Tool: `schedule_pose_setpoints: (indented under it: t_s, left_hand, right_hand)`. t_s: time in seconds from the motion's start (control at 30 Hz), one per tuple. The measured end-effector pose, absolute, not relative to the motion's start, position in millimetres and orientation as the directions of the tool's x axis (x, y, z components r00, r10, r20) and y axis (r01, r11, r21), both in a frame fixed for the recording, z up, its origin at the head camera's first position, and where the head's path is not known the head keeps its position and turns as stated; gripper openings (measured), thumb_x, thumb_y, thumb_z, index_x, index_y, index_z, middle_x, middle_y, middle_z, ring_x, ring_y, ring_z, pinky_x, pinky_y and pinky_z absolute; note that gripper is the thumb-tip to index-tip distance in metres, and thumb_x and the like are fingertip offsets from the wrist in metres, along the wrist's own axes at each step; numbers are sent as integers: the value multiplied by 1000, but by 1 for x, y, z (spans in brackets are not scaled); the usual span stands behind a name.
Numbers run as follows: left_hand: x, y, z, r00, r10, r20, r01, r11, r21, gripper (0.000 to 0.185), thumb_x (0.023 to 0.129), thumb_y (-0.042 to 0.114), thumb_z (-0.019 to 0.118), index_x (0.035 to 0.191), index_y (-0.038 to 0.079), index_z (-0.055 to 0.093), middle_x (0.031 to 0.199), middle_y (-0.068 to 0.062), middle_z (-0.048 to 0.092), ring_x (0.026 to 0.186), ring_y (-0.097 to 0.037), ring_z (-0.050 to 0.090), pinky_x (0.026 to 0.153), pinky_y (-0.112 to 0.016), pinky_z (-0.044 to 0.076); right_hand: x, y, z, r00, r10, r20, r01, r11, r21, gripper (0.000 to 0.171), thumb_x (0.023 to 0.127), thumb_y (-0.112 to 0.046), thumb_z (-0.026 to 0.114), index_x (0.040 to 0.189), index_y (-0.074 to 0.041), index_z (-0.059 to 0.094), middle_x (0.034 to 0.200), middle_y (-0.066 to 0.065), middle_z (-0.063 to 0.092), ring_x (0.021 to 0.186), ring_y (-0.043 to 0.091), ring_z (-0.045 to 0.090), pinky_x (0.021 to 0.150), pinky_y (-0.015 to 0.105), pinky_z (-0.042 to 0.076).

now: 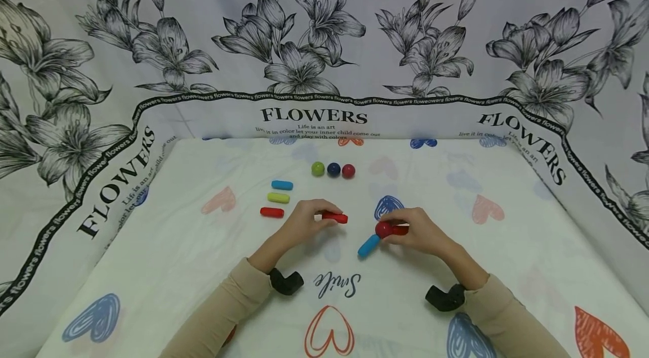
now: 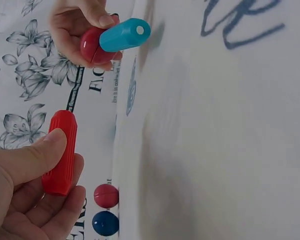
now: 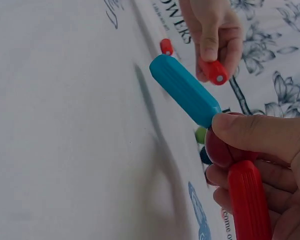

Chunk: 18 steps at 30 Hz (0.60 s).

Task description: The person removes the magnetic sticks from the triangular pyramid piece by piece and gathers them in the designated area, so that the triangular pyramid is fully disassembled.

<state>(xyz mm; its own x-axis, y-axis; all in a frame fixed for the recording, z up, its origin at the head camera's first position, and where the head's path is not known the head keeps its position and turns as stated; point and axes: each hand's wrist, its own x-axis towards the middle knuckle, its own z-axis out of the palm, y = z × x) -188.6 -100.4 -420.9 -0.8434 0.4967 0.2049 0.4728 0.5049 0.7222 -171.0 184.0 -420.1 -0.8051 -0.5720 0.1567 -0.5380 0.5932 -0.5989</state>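
My left hand pinches a ridged red stick between thumb and fingers, above the table. To its right, my right hand grips a red ball that has two sticks joined to it. One is a blue stick, slanting out toward the near left in the head view. The other, a red stick, runs back along the fingers of that hand. A pale round dot shows on the end of the blue stick and on the end of the left hand's red stick. The two hands are apart.
Left of the hands lie a blue stick, a yellow-green stick and a red stick. Farther back sit a green ball, a dark blue ball and a red ball on the heart-print tablecloth.
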Motion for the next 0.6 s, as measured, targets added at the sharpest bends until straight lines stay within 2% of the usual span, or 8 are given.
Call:
schedule_pose_setpoints:
  t_s: [0.2, 0.37, 0.6]
  left_hand:
    - [-187, -113, -418, -873, 457, 170, 424, 540, 727, 24, 85, 10, 71, 109, 10, 71, 107, -5, 73, 98, -17, 66, 93, -34, 57]
    - [-184, -129, -416, -892, 411, 186, 412, 574, 708, 23, 83, 8, 73, 106, 9, 72, 105, -7, 73, 98, -20, 66, 93, -38, 57]
    - [-183, -153, -416, -897, 404, 179, 407, 597, 692, 22, 81, 9, 75, 103, 9, 73, 101, -6, 74, 94, -18, 67, 88, -37, 58]
  right_hand:
    - [-173, 184, -423, -807, -575, 130, -518, 585, -624, 37, 80, -16, 77, 113, -1, 68, 105, 14, 73, 97, 29, 69, 84, 39, 60]
    - [-172, 182, -424, -816, -566, 114, -498, 591, -635, 38, 80, -16, 78, 113, -1, 67, 105, 14, 73, 98, 29, 69, 85, 40, 60]
    - [-171, 181, -423, -830, -552, 83, -466, 603, -648, 40, 80, -16, 77, 116, -1, 67, 107, 12, 73, 101, 29, 68, 87, 40, 59]
